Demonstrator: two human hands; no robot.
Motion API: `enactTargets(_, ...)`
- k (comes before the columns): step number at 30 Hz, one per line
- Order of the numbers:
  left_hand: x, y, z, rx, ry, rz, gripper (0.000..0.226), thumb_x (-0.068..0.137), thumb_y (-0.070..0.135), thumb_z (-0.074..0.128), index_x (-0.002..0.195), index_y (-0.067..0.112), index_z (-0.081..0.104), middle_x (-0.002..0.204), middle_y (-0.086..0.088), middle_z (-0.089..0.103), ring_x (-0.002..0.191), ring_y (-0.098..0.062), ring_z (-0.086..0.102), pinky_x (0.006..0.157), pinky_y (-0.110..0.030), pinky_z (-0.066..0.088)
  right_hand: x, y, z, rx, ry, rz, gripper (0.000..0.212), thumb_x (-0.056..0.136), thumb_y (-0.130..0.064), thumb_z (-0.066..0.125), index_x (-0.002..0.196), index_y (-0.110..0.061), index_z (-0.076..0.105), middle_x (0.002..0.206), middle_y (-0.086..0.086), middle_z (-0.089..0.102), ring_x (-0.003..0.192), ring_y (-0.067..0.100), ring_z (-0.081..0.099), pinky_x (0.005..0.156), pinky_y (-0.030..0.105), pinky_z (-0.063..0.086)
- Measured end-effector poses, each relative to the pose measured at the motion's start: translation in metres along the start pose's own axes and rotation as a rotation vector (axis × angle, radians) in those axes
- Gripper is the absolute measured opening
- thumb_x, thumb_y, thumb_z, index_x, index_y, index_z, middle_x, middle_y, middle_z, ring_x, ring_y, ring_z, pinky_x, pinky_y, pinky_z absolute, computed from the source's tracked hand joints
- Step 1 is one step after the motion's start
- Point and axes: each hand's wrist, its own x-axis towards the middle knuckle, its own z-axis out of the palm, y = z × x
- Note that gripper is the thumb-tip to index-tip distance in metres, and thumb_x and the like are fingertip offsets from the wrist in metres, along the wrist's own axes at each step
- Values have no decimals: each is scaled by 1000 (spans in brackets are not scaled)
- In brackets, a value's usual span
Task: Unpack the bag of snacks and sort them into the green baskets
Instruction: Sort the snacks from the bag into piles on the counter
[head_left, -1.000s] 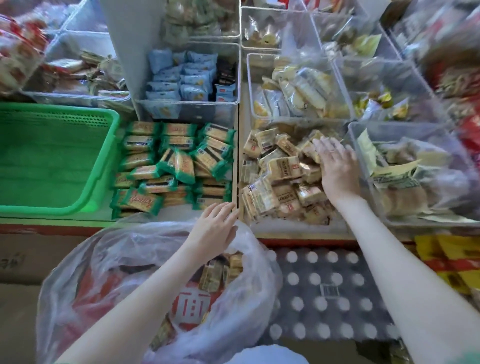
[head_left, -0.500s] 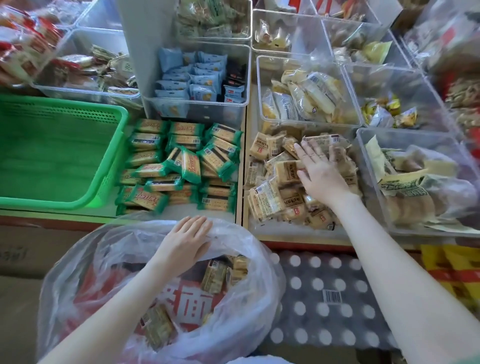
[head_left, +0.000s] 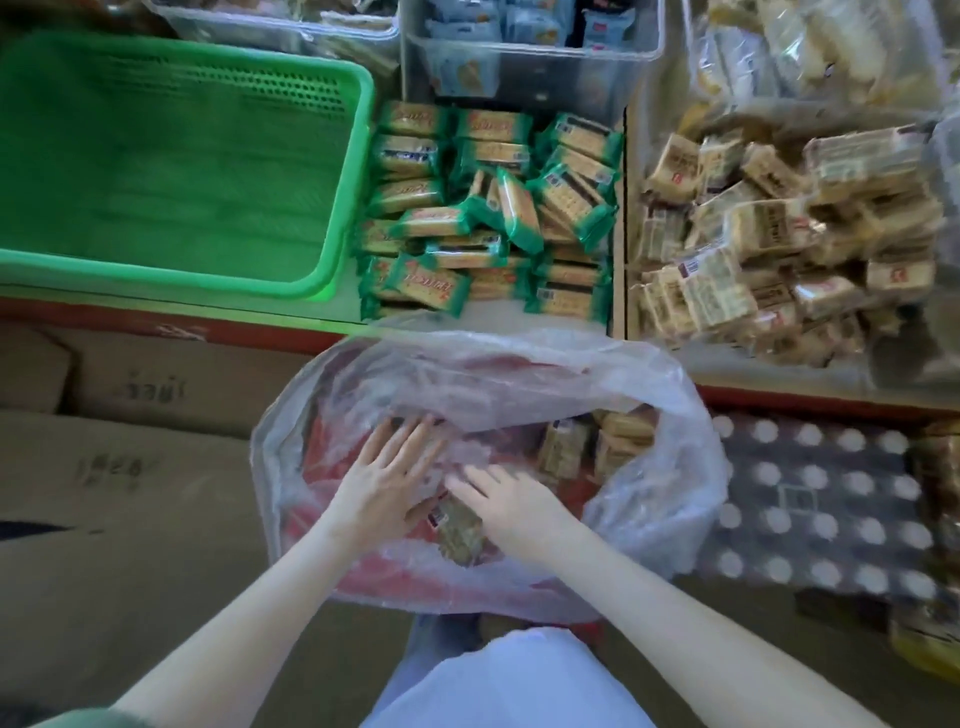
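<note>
Right hand (head_left: 511, 512) newly bagside — packet (head_left: 460, 530) near-far

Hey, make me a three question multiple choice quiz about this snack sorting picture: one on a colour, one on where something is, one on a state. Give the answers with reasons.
1. What colour are the wrappers of the biscuit packs just right of the green basket?
A red; B green; C blue.
2. Where are the left hand and right hand?
A in the green basket; B at the person's sides; C inside the clear plastic bag.
3. How is the bag's mouth?
A open; B knotted shut; C taped over.
Answers: 1 B, the wrapper ends are green. 2 C, both hands reach in past the bag's rim. 3 A, the rim gapes and snack packs show inside.
</note>
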Motion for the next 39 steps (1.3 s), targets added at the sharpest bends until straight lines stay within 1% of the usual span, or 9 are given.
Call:
enactTargets(4,-30,-8,11,-48,-91,-8,101,69,50,76,150,20,23,157,-13,20,142,-33,26,117,-50,9,12,-26,19,-87,-262,-83,72,85,-16,63,149,-16,29,153,11,30,139,32,27,113,50,23)
enactTargets(7,-38,-12,10,-55,-104,17,102,68,44,78,151,21,22,156,-15,21,141,-35,30,117,-50,12,23,-32,23,-179,-328,-76,76,89,-19,59,152,-20,17,159,12,13,145,33,10,116,52,15)
enactTargets(11,-39,-18,3,-75,-128,8,105,60,21,85,148,17,28,150,-20,37,135,-38,41,111,-52,30,30,-31,17,-178,-268,-96,73,85,-22,62,149,-19,25,150,13,30,136,33,27,110,47,24)
enactTargets(14,-27,-19,-12,-160,-53,-47,87,68,11,82,143,10,39,140,-18,51,122,-36,55,99,-49,46,22,-21,-4,61,-199,-54,78,81,-29,63,149,-22,26,146,7,35,132,28,30,113,46,19)
enactTargets(17,2,-14,-37,-257,57,-74,47,87,13,57,132,4,53,130,-17,58,110,-33,62,88,-42,53,4,-4,-37,549,-147,88,80,82,-30,69,150,-29,26,151,-4,32,138,12,27,115,29,19)
enactTargets(22,78,12,-96,-366,170,-67,39,91,17,45,124,0,58,123,-17,60,105,-33,62,82,-40,54,-43,46,-100,986,25,247,73,76,-33,76,137,-47,39,136,-23,46,124,-3,44,102,24,40)
enactTargets(29,197,82,-159,-311,306,38,42,90,9,61,131,2,55,132,-17,55,108,-35,60,86,-42,52,-103,162,-184,638,544,380,78,77,-23,79,138,-36,32,136,-4,40,120,13,44,97,34,43)
enactTargets(34,272,132,-160,-227,295,93,41,87,8,63,127,2,57,127,-19,58,107,-36,61,85,-42,52,-122,273,-235,261,902,533,76,76,-18,80,128,-16,25,128,19,42,116,30,44,90,16,31)
enactTargets(39,299,161,-146,-139,221,77,52,78,16,74,127,5,59,128,-17,60,111,-33,62,88,-41,53,-112,358,-258,227,673,667,58,93,-28,61,139,-9,31,157,18,13,146,31,11,119,44,13)
